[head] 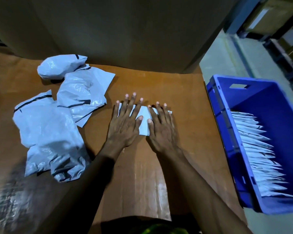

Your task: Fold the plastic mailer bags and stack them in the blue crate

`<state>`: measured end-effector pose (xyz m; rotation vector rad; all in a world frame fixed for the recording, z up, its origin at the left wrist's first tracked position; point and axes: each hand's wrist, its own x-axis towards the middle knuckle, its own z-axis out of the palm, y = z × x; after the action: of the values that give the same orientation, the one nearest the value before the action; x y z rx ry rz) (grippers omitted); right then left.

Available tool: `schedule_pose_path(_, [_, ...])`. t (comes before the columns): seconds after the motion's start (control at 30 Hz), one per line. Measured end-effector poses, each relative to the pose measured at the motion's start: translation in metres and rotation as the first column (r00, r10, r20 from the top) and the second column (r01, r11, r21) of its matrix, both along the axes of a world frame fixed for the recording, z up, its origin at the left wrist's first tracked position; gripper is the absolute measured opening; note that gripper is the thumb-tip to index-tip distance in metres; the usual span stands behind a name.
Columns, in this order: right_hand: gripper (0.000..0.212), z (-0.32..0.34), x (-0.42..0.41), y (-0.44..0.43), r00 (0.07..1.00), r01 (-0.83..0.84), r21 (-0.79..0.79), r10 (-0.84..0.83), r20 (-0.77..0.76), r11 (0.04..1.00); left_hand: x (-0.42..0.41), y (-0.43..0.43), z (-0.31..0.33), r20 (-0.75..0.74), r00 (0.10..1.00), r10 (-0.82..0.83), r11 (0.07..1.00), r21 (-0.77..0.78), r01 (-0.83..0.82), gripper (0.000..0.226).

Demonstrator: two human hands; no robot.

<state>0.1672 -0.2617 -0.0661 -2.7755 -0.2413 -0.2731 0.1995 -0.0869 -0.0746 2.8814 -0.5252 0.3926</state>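
Both hands lie flat, palms down, side by side on a small folded mailer bag (144,121) at the middle of the cardboard work surface (176,92). Left hand (125,122) has its fingers straight and fanned apart, covering the bag's left half, fingertips reaching just past its far edge. Right hand (161,127) likewise pressed flat, fingers straight and slightly spread over the right half; only a white strip of the bag shows between the two thumbs, plus slivers at the far corners. Neither hand curls round or pinches anything; both simply press the bag down against the cardboard. To the left, well apart from the hands, a loose pile of unfolded grey mailer bags (49,132) sprawls across the surface, crumpled and overlapping, dark seal strips visible on several; one bag at the far end of the pile is rolled into a rounded bundle (59,66). To the right, off the edge of the work surface, sits the blue crate (227,132) on a pale floor (218,61), a handle slot in its far wall. Inside it a row of folded white bags (259,156) stands on edge, packed along the crate's length. A tall cardboard wall (108,31) rises behind the work surface. Shelving at far right is too blurred to read.
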Motion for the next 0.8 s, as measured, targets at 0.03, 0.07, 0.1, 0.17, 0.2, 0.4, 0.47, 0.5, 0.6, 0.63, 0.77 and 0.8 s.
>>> schedule_pose_path(0.03, [0.055,-0.002,0.0,0.001,1.0,0.013,-0.037,-0.012,0.011,0.999,0.001,0.0,-0.002,0.007,1.0,0.001,1.0,0.016,-0.001,0.062])
schedule_pose_path(0.07, [0.055,-0.004,0.0,0.002,0.999,0.03,-0.068,-0.028,0.021,0.997,0.001,0.0,-0.004,0.016,1.0,0.006,1.0,0.025,-0.006,0.062])
schedule_pose_path(0.1, [0.055,-0.005,0.001,0.004,0.999,0.047,-0.089,-0.045,0.029,0.995,0.001,-0.001,-0.005,0.025,1.0,0.014,0.999,0.031,-0.015,0.062])
schedule_pose_path(0.17, [0.056,-0.007,0.002,0.008,0.996,0.085,-0.123,-0.081,0.04,0.989,0.003,-0.003,-0.008,0.029,0.999,0.022,0.998,0.053,-0.023,0.062])
schedule_pose_path(0.2, [0.056,-0.007,0.003,0.01,0.995,0.101,-0.133,-0.097,0.04,0.986,0.004,-0.005,-0.009,0.026,0.999,0.031,0.997,0.068,-0.032,0.062])
schedule_pose_path(0.4, [0.056,0.008,0.002,0.002,0.999,-0.01,0.045,0.012,-0.038,0.999,0.007,-0.005,-0.01,0.014,0.998,0.068,0.994,0.087,-0.069,0.063])
schedule_pose_path(0.47, [0.056,0.019,-0.007,-0.01,0.995,-0.065,0.224,0.081,-0.062,0.972,0.0,-0.005,-0.004,0.013,0.995,0.102,0.993,0.064,-0.103,0.064])
schedule_pose_path(0.5, [0.056,0.022,-0.017,-0.016,0.996,-0.048,0.284,0.069,-0.065,0.958,-0.008,-0.006,0.0,-0.006,0.985,0.171,0.985,0.006,-0.171,0.065])
schedule_pose_path(0.6, [0.059,0.016,-0.046,-0.032,0.997,0.077,0.279,-0.081,0.006,0.957,-0.04,-0.017,0.012,-0.098,0.875,0.475,0.83,-0.282,-0.482,0.058])
schedule_pose_path(0.63, [0.054,0.012,-0.053,-0.035,0.992,0.113,0.224,-0.124,0.036,0.968,-0.049,-0.02,0.014,-0.134,0.838,0.529,0.762,-0.36,-0.538,0.054])
schedule_pose_path(0.77, [0.032,0.004,-0.058,-0.034,0.979,0.167,0.15,-0.182,0.094,0.974,-0.061,-0.01,0.014,-0.165,0.893,0.417,0.713,-0.549,-0.435,0.061])
schedule_pose_path(0.8, [0.029,0.006,-0.056,-0.034,0.98,0.161,0.185,-0.178,0.084,0.97,-0.06,-0.006,0.015,-0.133,0.925,0.356,0.734,-0.573,-0.365,0.062])
